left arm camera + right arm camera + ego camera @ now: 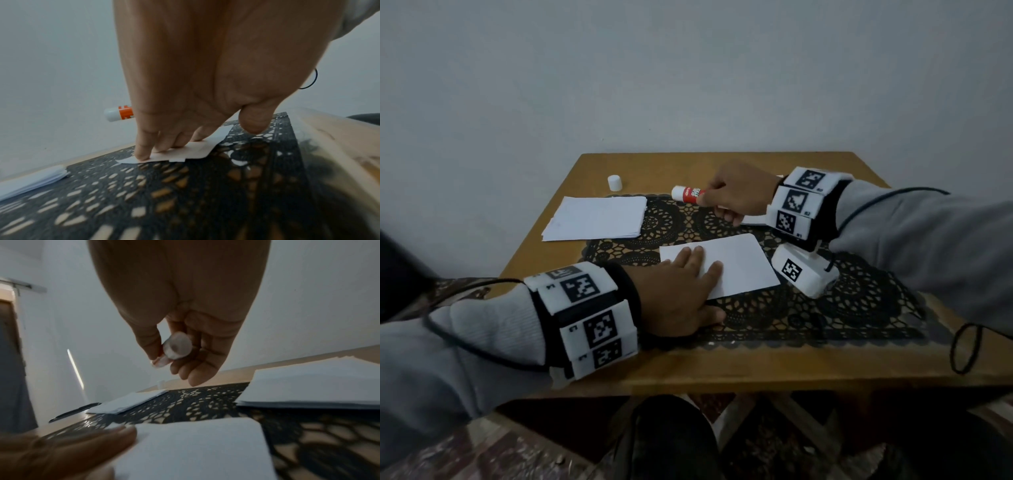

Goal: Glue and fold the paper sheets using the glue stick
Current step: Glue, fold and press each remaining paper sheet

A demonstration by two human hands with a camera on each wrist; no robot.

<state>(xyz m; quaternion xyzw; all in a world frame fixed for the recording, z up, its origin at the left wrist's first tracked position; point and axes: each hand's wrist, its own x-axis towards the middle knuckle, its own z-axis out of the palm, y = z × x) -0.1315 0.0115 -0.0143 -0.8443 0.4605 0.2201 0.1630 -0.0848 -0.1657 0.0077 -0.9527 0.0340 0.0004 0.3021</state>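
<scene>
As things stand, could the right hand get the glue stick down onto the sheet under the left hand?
Probably yes: the right hand holds the glue stick above the sheet, whose right part lies uncovered.

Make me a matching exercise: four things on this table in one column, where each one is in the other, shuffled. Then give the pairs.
Things
1. glue stick
2. cap
3. sheet
4. paper stack

Places
A. standing alone on bare wood at the far left
B. flat on the lace mat, pressed by the left hand
C. held in the right hand
D. lying on the left, partly over the mat's edge

Pairs: 1-C, 2-A, 3-B, 4-D
</scene>
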